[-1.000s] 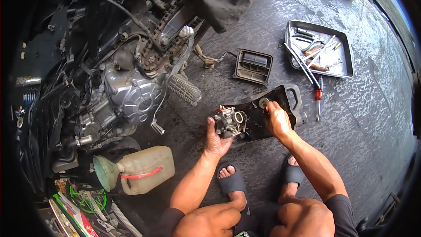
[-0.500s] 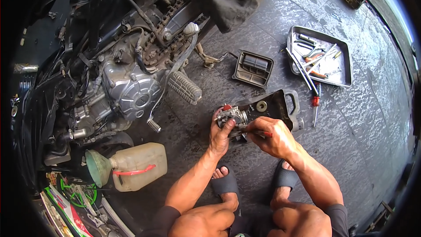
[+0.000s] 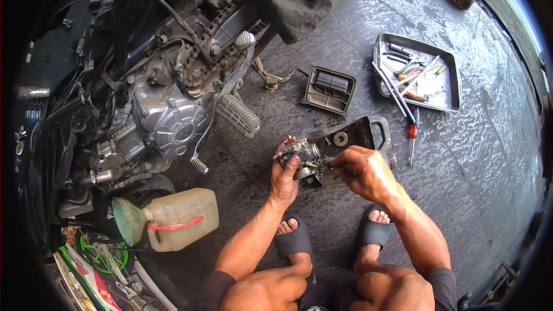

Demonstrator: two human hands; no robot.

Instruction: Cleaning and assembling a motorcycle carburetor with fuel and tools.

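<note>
The right hand (image 3: 371,176) is now bringing its fingertips toward three o'clock of the silver-grey metal carburettor (image 3: 299,154), instead of beside the pale round ring (image 3: 341,139) as a second ago. The left hand (image 3: 284,181) is clasping the carburettor, thumb across its body, above the nine-o'clock end of the black cut-open plastic container (image 3: 362,131). The right fingers are pinching a mostly hidden, reddish-handled tool (image 3: 358,168). If that tool is skidding, it could be jabbing the left thumb; a loosening left clasp could be dropping the carburettor.
</note>
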